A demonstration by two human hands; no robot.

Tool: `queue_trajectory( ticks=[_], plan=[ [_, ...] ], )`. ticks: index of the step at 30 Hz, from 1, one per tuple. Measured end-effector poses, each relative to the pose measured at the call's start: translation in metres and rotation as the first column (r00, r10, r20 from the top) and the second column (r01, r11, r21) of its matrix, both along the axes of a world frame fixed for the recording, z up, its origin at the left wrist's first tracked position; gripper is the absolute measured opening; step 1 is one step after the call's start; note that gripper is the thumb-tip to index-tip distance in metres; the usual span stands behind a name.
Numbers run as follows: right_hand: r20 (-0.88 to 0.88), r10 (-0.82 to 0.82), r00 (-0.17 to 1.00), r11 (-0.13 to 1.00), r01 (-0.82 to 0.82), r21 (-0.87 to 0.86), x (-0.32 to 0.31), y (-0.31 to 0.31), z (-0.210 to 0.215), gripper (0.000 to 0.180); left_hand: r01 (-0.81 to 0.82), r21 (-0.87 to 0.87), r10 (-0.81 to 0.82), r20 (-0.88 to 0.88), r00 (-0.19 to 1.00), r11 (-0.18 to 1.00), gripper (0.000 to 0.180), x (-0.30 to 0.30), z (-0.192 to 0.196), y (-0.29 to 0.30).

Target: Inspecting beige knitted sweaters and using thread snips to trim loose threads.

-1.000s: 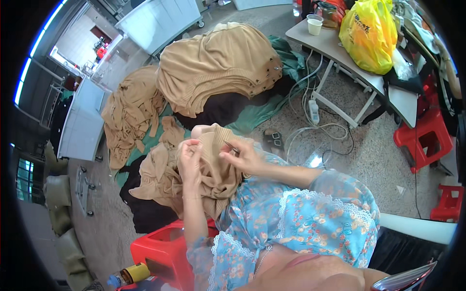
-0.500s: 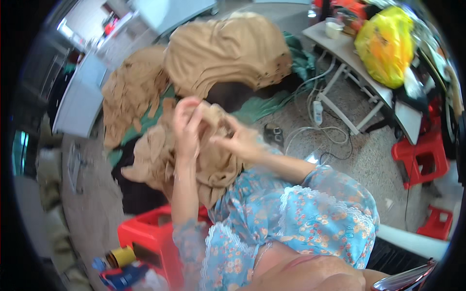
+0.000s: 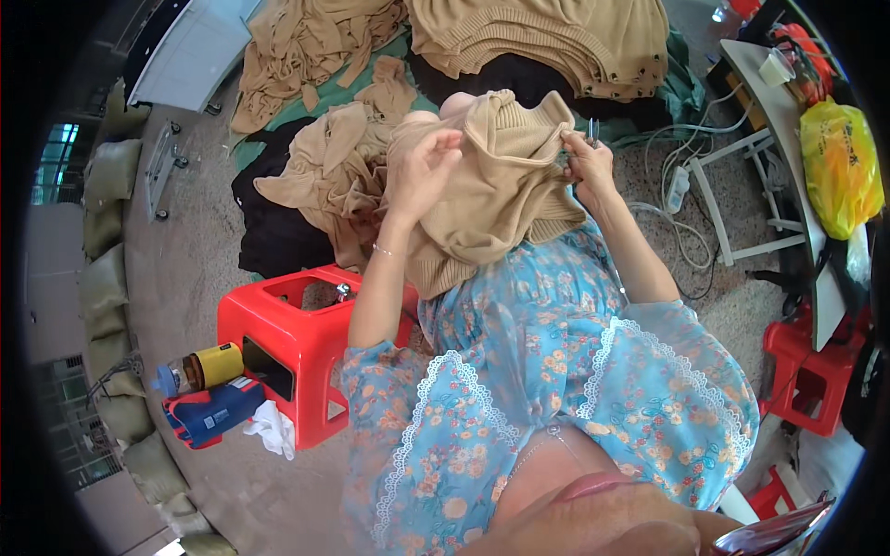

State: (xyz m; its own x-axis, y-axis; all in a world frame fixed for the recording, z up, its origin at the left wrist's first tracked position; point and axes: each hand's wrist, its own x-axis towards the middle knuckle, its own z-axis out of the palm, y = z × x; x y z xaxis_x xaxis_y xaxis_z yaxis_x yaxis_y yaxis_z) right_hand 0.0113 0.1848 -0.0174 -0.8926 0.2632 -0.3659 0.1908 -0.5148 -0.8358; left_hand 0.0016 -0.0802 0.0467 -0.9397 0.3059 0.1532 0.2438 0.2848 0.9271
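Observation:
A tan knit sweater (image 3: 496, 199) with ribbed edges lies bunched over my lap and knees. My right hand (image 3: 591, 169) pinches the sweater's edge at its right side. A small pair of thread snips (image 3: 593, 132) sits in that same hand, blades pointing up past the fingers. On the sweater's left part, my left hand (image 3: 425, 176) has its fingers stretched out, with nothing held in them. To the left of my knees lies a crumpled heap of tan knit pieces (image 3: 338, 167), next to dark cloth (image 3: 278, 218).
Stacked tan sweaters (image 3: 547, 37) and another tan heap (image 3: 301, 56) lie ahead on green sheeting. A red stool (image 3: 287, 315) stands at my left, beside a blue pouch (image 3: 211, 412). White cables (image 3: 681, 232) cross the floor at right, near a table holding a yellow bag (image 3: 839, 167).
My hands have moved apart, the right one going rightward with the sweater's edge. The sweater is spread wider over my lap. The whole view has shifted lower.

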Motion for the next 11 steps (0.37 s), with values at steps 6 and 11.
queue_trajectory(
  ticks=[6,11],
  plan=[
    [-0.058,0.059,0.997,0.991,-0.065,-0.115,-0.002,0.0,0.006,0.017,-0.263,-0.596,-0.114,-0.52,0.847,0.759,0.081,0.05,0.012,0.037],
    [-0.125,0.161,0.979,0.986,-0.163,-0.012,-0.004,-0.015,0.038,0.025,-0.187,-0.524,0.109,-0.177,0.978,0.831,0.061,-0.014,-0.019,-0.002]
  ],
)
